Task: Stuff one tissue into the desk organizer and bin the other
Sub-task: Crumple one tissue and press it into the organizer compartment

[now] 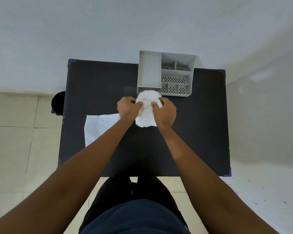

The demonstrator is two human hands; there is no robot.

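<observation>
A crumpled white tissue [147,105] is bunched between both my hands just in front of the grey desk organizer [166,73]. My left hand [128,108] pinches its left side and my right hand [165,112] pinches its right side. The tissue's far end touches the organizer's low front slot. A second white tissue [98,127] lies flat on the dark table to the left, partly under my left forearm. The black bin [57,103] stands on the floor beside the table's left edge.
The dark table [201,124] stands against a pale wall. The organizer sits at its far edge, with a tall left compartment and several smaller perforated ones on the right. Tiled floor surrounds the table.
</observation>
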